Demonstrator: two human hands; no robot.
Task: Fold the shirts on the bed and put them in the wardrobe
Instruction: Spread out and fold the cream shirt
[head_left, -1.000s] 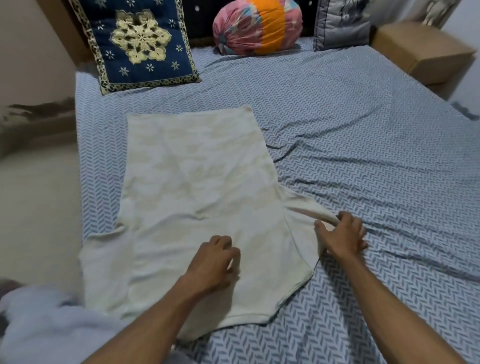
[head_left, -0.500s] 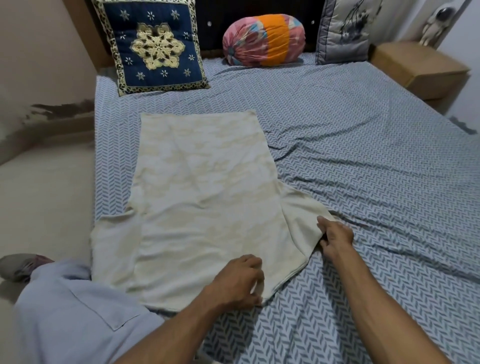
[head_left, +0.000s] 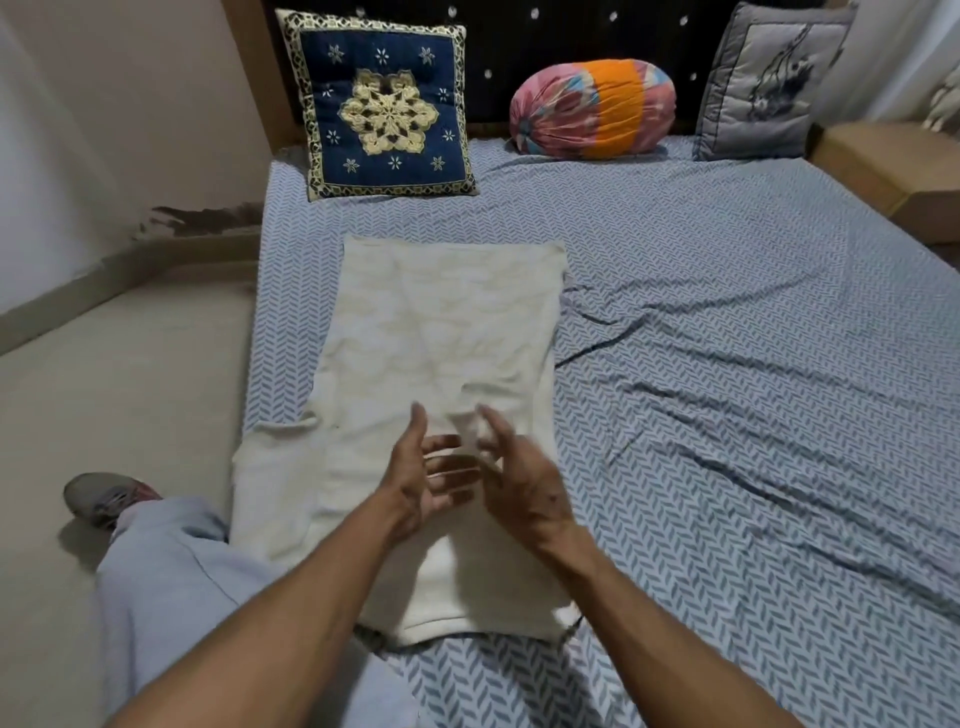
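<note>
A cream shirt (head_left: 436, 332) lies flat on the blue patterned bed (head_left: 727, 364), its hem toward the pillows. The shirt's right side and sleeve are folded inward over the body, while the left sleeve (head_left: 275, 467) still spreads out near the bed's left edge. My left hand (head_left: 421, 478) hovers over the shirt's middle with its fingers spread and the palm turned right. My right hand (head_left: 524, 483) is close beside it, fingers loose and blurred, just above the folded sleeve. Neither hand holds the cloth.
A blue embroidered cushion (head_left: 384, 109), a pink-orange bolster (head_left: 592, 109) and a grey cushion (head_left: 763, 88) line the headboard. A wooden nightstand (head_left: 893, 166) stands at the right. My leg (head_left: 171, 582) and shoe (head_left: 104, 499) are on the floor to the left.
My right hand carried the right sleeve inward over the shirt and let it go. My left hand lifted off the shirt's lower edge. Both hands now meet above the middle.
</note>
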